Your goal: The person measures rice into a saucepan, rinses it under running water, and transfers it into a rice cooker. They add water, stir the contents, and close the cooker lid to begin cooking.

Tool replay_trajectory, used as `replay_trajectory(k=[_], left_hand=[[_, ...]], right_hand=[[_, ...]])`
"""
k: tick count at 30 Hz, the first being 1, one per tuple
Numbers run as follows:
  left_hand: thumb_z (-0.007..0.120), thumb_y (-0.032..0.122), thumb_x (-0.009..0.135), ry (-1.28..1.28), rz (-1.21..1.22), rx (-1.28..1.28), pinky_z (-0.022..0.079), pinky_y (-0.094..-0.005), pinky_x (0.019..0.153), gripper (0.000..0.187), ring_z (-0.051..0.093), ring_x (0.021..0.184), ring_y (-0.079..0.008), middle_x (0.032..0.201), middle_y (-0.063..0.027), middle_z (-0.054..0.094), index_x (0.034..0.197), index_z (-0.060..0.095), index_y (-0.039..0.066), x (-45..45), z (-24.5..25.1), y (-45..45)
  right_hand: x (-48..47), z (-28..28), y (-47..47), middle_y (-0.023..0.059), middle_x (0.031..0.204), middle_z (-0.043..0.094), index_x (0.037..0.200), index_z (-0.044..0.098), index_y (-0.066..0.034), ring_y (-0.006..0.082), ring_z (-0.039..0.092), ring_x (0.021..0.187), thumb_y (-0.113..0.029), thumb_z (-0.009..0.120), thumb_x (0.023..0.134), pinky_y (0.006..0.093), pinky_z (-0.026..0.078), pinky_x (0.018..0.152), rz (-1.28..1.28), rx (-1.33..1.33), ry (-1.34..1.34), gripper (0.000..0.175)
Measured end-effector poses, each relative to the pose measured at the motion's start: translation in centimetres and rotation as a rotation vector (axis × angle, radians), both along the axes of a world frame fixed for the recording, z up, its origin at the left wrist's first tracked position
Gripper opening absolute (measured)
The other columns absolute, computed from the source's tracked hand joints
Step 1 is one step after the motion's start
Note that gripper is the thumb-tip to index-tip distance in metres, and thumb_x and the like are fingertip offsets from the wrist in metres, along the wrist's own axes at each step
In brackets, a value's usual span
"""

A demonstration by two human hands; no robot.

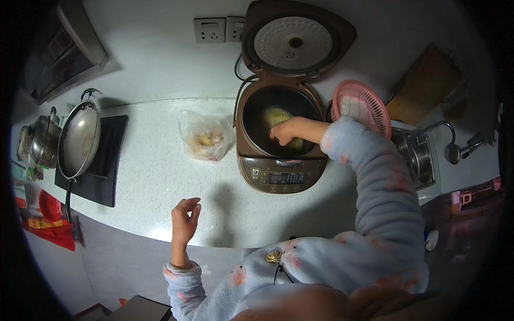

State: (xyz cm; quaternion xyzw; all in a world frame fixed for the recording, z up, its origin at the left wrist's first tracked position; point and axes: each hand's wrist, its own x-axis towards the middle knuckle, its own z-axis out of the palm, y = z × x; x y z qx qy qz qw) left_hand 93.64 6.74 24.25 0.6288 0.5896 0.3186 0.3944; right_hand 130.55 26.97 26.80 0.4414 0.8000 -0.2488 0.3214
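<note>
A brown rice cooker (245,168) stands on the speckled white counter (156,160), its lid (253,60) raised against the wall. My right hand (287,130) reaches into its dark inner pot (257,140), fingers curled downward over pale yellowish food (277,113). The fingertips are hidden, so whether they grip anything does not show. My left hand (185,218) hovers by the counter's front edge, fingers loosely bent and apart from the thumb, with nothing in it. Left of the cooker sits a clear plastic bag (207,140) with yellowish and pale pieces inside.
A pink plastic basket (379,102) leans right of the cooker, near a wooden board (421,88) and a steel sink (421,160). At left, a wok (80,136) rests on a black cooktop (108,160) beside a steel pot (42,142). Wall sockets (209,30) are behind.
</note>
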Motion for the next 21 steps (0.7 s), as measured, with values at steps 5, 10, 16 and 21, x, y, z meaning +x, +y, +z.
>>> replay_trajectory(k=[5,10,16,21], left_hand=[[0.063,0.001,0.083,0.019,0.001,0.063,0.052,-0.0290,0.069,0.014,0.066,0.075,-0.0196,0.083,-0.0125,0.063,0.096,0.066,-0.002,0.0,0.6,0.3],[0.063,0.000,0.082,-0.015,-0.024,0.055,0.053,-0.0293,0.072,0.015,0.065,0.076,-0.0208,0.081,-0.0124,0.063,0.096,0.067,-0.001,0.9,1.7,0.9],[0.065,-0.002,0.078,0.026,-0.028,0.206,0.050,-0.0307,0.070,0.013,0.062,0.075,-0.0212,0.080,-0.0100,0.063,0.089,0.069,0.002,2.1,2.9,1.8],[0.066,-0.002,0.078,0.025,-0.035,0.244,0.049,-0.0292,0.069,0.010,0.061,0.074,-0.0203,0.080,-0.0093,0.063,0.085,0.070,0.003,2.4,3.3,2.4]], right_hand=[[0.3,7.5,-0.8,0.0208,0.089,0.066,0.090,0.068,0.0004,0.0324,0.064,0.087,0.005,0.058,0.065,0.0384,0.051,0.075,-0.104,0.410,0.327,0.028],[0.2,9.1,-1.8,0.0198,0.086,0.066,0.083,0.068,-0.0004,0.0315,0.065,0.085,0.003,0.059,0.072,0.0379,0.052,0.074,-0.374,0.398,0.825,0.015],[-1.0,5.5,-3.3,0.0197,0.083,0.065,0.079,0.067,-0.0029,0.0335,0.063,0.085,0.003,0.062,0.070,0.0401,0.051,0.074,-0.179,0.524,0.569,0.012],[-0.6,5.6,-4.4,0.0198,0.092,0.065,0.086,0.067,-0.0026,0.0332,0.063,0.090,0.003,0.056,0.074,0.0399,0.051,0.074,-0.227,0.459,0.209,0.017]])
